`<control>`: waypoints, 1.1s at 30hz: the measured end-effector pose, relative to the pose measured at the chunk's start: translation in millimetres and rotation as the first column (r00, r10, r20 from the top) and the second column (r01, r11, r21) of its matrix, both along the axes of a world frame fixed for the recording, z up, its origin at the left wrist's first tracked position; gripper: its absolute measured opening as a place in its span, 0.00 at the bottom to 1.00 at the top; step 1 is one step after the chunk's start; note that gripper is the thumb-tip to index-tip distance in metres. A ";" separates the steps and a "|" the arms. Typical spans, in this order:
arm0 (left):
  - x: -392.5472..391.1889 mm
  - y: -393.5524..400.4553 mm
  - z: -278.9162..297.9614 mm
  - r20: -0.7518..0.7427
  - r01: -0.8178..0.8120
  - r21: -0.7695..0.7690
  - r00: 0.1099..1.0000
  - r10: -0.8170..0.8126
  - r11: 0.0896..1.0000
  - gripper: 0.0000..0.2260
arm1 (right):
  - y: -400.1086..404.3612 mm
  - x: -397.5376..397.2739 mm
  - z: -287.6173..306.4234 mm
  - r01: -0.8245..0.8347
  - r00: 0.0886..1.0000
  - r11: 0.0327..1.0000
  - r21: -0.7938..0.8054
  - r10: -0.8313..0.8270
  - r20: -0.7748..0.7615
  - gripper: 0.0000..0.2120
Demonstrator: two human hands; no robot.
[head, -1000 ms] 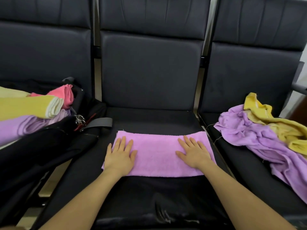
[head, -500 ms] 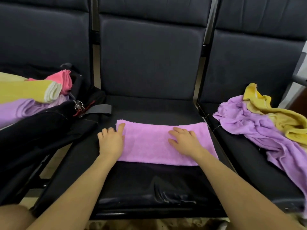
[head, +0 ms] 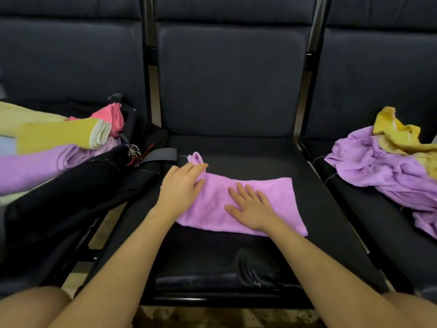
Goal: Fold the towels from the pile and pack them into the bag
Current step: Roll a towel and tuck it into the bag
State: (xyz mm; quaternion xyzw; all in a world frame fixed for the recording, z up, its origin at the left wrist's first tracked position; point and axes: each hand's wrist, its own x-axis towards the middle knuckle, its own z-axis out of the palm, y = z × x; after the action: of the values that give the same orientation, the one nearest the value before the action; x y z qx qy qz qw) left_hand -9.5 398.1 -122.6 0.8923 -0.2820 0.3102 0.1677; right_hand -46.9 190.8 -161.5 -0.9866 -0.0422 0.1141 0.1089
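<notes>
Head view: on the middle seat (head: 236,147), the left hand (head: 181,185) pinches the purple towel (head: 279,197) at its lifted left corner, while the right hand (head: 250,204) presses flat, fingers (head: 241,189) spread, near the towel's centre.

2 bare forearms, no sleeves in view — nothing worn at either wrist. No rings, watch or bands on left hand (head: 181,188) or right hand (head: 251,207). Short nails, unpainted. Bare knees at bottom corners — no clothing visible.
</notes>
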 end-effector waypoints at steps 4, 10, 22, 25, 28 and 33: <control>-8.4 -5.1 8.9 -0.047 0.069 -0.052 0.996 -0.072 0.996 0.16 | 10.2 2.9 8.4 -0.017 1.000 0.983 0.183 0.019 -0.013 0.27; -17.4 -40.8 26.2 -0.299 -0.028 -0.317 0.951 -0.072 0.948 0.11 | -33.5 -16.5 19.9 0.194 0.953 0.981 -0.001 -0.188 0.236 0.22; -42.6 -165.5 22.4 -0.503 -0.030 -0.510 0.821 -0.270 0.860 0.13 | -78.0 -40.8 31.8 0.341 0.766 0.626 0.702 -0.618 0.179 0.17; -33.1 -167.9 10.5 -0.593 0.025 -0.272 0.783 -0.188 0.962 0.21 | -78.9 -43.4 34.3 0.292 0.741 0.552 0.781 -0.647 0.180 0.16; -21.4 -137.9 -5.1 -0.590 -0.032 -0.119 0.806 -0.045 0.992 0.17 | -78.4 -43.9 34.9 0.282 0.769 0.704 0.652 -0.572 0.285 0.16; -21.9 -89.6 -31.0 -0.725 0.053 0.236 0.675 0.140 0.970 0.22 | -52.3 -38.3 33.1 0.157 0.865 0.933 0.323 -0.288 0.411 0.18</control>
State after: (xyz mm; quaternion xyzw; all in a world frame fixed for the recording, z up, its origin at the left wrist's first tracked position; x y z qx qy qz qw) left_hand -31.4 308.4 -153.6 0.9612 -0.2040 -0.1076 0.1516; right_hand -85.2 138.5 -128.4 -0.9586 0.0334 -0.1386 0.2464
